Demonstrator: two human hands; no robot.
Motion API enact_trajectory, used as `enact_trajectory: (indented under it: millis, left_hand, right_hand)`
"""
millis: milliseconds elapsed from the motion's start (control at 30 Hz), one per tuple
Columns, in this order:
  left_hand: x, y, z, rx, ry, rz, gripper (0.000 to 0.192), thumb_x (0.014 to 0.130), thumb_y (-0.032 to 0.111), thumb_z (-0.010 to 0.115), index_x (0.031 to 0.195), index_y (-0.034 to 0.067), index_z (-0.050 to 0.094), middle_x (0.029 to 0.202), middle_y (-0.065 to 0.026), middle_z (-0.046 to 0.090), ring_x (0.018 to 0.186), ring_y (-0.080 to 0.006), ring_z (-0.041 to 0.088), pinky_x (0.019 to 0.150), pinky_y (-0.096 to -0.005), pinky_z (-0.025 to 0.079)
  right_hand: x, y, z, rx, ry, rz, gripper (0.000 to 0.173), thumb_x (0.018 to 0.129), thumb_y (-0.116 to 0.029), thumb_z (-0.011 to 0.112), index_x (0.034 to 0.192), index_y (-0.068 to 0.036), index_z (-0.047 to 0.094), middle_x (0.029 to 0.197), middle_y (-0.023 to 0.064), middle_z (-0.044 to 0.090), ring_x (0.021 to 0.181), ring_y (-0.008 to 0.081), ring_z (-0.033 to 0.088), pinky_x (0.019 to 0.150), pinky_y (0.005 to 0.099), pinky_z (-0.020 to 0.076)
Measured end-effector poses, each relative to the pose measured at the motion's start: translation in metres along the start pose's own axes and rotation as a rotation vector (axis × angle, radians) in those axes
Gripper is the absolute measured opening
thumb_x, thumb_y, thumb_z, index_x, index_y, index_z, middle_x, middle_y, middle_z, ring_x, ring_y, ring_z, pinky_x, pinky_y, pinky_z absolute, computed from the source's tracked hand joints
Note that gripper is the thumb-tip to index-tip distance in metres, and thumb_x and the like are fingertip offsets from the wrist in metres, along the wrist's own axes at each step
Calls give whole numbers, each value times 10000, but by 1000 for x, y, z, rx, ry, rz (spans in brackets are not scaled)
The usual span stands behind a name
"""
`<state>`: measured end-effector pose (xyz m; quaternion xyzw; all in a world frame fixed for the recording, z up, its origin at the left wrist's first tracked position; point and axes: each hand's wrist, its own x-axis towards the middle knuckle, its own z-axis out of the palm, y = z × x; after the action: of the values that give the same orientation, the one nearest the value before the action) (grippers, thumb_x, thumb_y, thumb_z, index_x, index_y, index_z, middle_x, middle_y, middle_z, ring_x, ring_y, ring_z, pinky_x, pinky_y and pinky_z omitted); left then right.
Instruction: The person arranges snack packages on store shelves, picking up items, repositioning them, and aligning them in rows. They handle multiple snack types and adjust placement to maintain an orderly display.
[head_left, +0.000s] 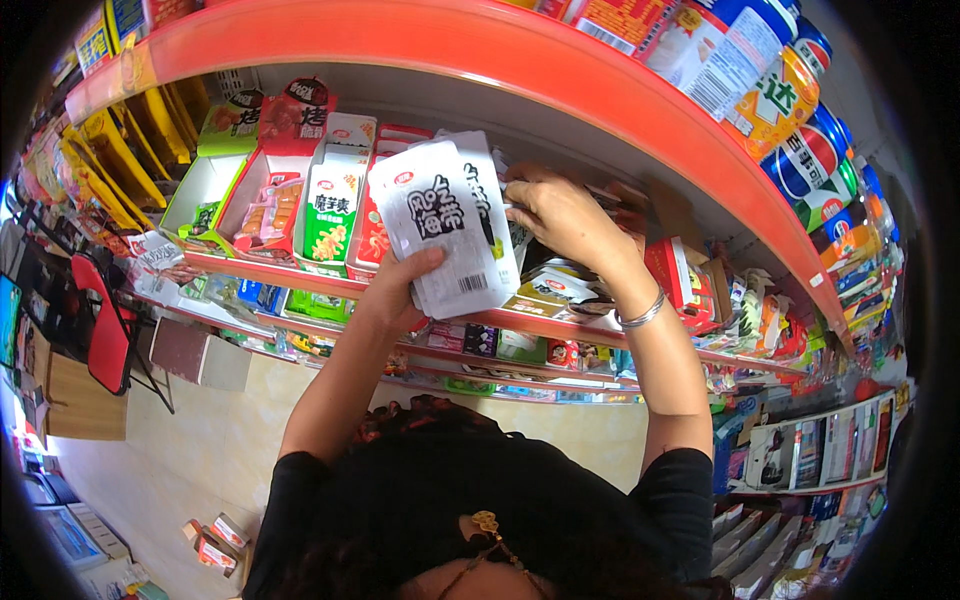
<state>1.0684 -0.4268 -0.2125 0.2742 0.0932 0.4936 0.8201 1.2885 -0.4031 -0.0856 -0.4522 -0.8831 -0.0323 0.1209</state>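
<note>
My left hand (405, 289) grips a small stack of flat white snack pouches (435, 232) from below, thumb across the front. The front pouch bears black printed characters and a barcode; another pouch sticks out behind it to the right. My right hand (562, 214), with a silver bangle on the wrist, reaches over the shelf just right of the stack. Its fingers are bent toward the pouches, and whether they pinch something is hidden. Beneath that hand lie dark and gold packets (559, 285). Left of the stack stands a green-and-white snack box (330, 214).
An orange-red shelf edge (337, 37) arches above my hands, with drink cans (802, 161) at upper right. Open display boxes (266, 202) line the shelf's left part. A red folding chair (103, 322) stands at left. Small cartons (217, 544) sit near the floor.
</note>
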Motion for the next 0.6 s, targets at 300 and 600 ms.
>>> enact_trajectory:
  millis: [300,600]
  left_hand:
    - [7,0,-12,-2,38,-39,596,819,140,732,1354,30,496,1263,-152,631,1152,-325,631,996,-485,526]
    - [18,3,-11,50,192,1,536,869,108,675,1359,38,470,1272,-142,600,1179,-331,599,1004,-491,512]
  right_hand:
    - [-6,0,-8,169,-59,22,147,901,-165,634,944,-26,651,939,186,670,917,392,637,758,476,507]
    - [-8,-3,-27,-135,-226,453,393,845,-371,680,855,22,696,1029,226,649,922,400,638,784,476,515]
